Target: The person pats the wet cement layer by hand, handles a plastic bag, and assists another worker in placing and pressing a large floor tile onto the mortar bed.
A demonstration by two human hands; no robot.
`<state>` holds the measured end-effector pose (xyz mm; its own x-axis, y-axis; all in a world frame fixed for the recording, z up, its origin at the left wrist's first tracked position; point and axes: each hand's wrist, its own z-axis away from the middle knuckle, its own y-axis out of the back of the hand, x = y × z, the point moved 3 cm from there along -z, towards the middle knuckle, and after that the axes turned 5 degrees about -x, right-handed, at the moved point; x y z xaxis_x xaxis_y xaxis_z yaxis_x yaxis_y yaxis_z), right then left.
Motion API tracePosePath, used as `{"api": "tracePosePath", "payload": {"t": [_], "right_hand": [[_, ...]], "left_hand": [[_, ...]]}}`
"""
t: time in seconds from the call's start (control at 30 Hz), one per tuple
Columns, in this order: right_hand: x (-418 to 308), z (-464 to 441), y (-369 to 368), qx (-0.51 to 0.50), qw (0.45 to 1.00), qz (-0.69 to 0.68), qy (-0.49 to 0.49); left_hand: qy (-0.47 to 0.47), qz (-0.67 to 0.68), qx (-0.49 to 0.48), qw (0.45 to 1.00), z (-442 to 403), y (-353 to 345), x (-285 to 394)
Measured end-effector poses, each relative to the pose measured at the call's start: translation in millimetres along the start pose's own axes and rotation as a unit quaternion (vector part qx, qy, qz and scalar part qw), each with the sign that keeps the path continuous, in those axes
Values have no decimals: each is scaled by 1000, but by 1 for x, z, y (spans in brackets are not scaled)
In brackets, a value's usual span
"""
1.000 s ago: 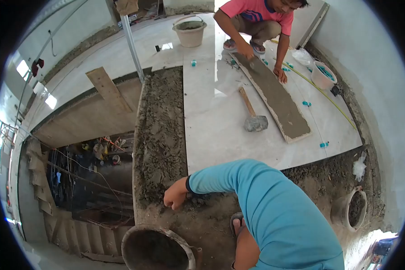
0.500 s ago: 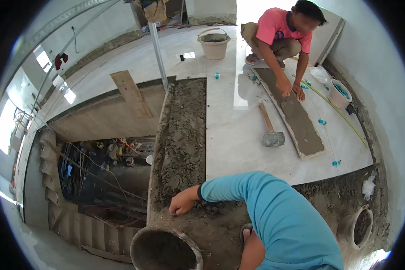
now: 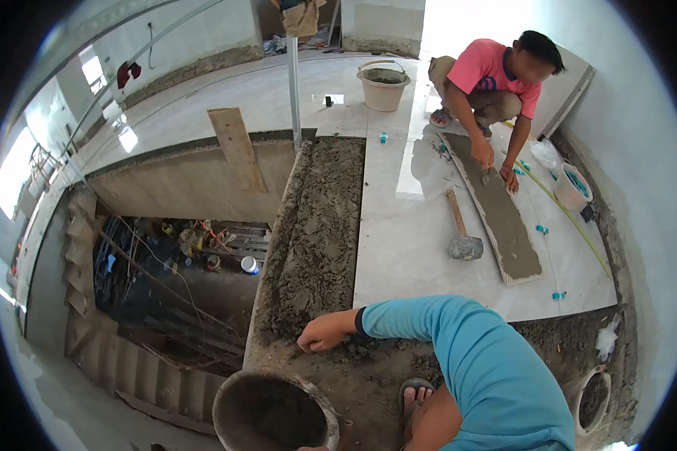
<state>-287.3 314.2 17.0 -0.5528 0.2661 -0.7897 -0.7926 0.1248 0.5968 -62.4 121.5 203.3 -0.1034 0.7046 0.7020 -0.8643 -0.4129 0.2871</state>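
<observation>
My right hand (image 3: 326, 332), at the end of a blue sleeve (image 3: 459, 338), is closed low over the lower end of the mortar bed (image 3: 312, 240). Its fingers are curled, and what they hold, if anything, is hidden. Below it stands a mortar-stained bucket (image 3: 229, 398), its inside dark. A sliver of my left hand (image 3: 312, 449) shows at the bottom edge of the view, by the bucket's rim; its fingers cannot be made out. Large glossy tiles (image 3: 399, 255) border the mortar bed on the right.
An open stairwell (image 3: 203, 301) drops away at left. A co-worker (image 3: 496, 83) squats, working mortar on a tile strip (image 3: 530, 259). Near it lie a mallet (image 3: 465, 246) and a yellow measuring tape (image 3: 572, 214). Buckets (image 3: 384, 94) stand around; a board (image 3: 237, 150) leans at the stairwell.
The view has shifted, so the scene sits further right and lower. My right hand stays closed by the mortar bed. A sliver of my left hand has appeared. The co-worker's tool hand has moved slightly.
</observation>
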Motion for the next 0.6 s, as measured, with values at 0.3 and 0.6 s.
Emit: {"api": "tracePosePath", "payload": {"t": [0.3, 0.6], "right_hand": [[5, -13, -6, 15, 999, 16, 26], [4, -36, 5, 55, 997, 14, 59]], "left_hand": [[-36, -80, 54, 995, 1, -5, 10], [-8, -122, 26, 992, -15, -4, 6]]}}
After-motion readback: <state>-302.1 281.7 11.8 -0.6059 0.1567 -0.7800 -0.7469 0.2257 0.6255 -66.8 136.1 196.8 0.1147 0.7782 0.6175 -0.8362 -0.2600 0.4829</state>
